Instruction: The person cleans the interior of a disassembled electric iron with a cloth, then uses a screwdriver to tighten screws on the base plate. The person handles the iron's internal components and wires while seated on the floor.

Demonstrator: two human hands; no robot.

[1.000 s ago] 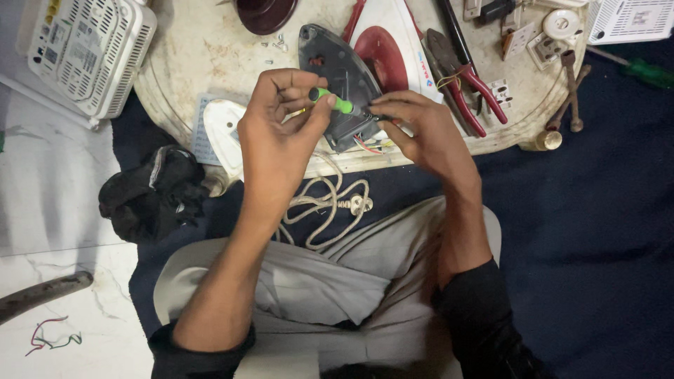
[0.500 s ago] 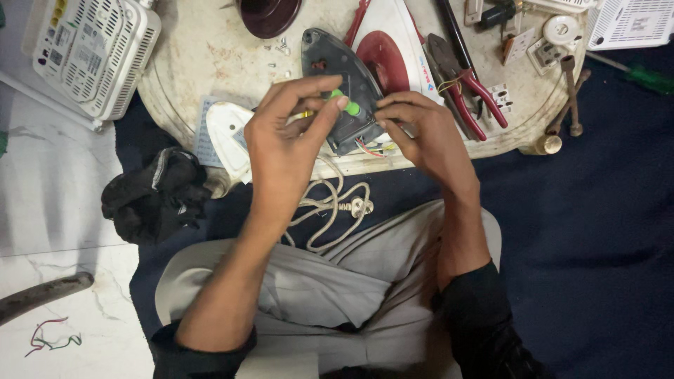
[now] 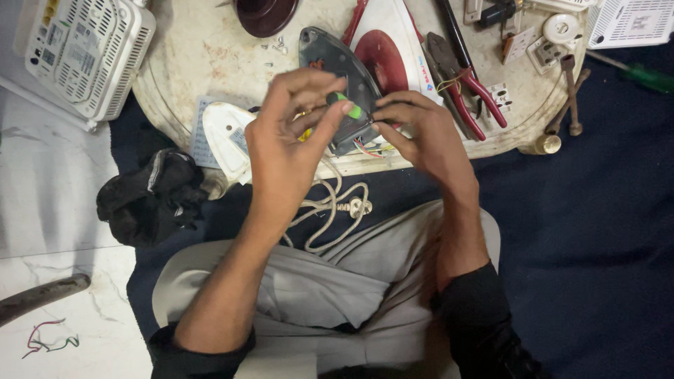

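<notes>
We see a round worktop [image 3: 210,56] at the far side, carrying a dark grey iron base [image 3: 335,60] at its near edge. Red-handled pliers [image 3: 467,84] lie to the right of the base. Our left hand [image 3: 288,140] has its grip closed on a green-handled screwdriver [image 3: 345,105] over the base. Our right hand [image 3: 428,133] pinches the base's near end, above the coloured wires [image 3: 368,149]. A white cord [image 3: 330,210] lies coiled just near of the worktop.
</notes>
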